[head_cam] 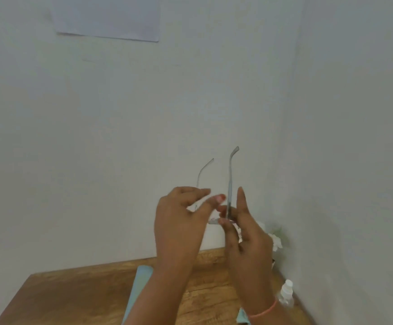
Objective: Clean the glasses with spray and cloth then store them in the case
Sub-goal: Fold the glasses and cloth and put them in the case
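I hold the glasses (230, 184) up in front of the wall, with both thin temple arms pointing upward. My left hand (181, 221) pinches the frame near the left temple with thumb and fingers. My right hand (244, 233) grips the right side of the frame, index finger straight up beside the right temple. The lenses are mostly hidden behind my fingers. A clear spray bottle (285, 293) with a white cap stands on the wooden table (73, 294) at the right edge. A light blue cloth or case (141, 277) lies under my left forearm; which of the two it is I cannot tell.
White flowers (276, 240) sit in the corner behind my right hand. A sheet of paper (107, 17) hangs on the wall above. A small light blue piece (242, 316) shows by my right wrist. The walls meet at the right.
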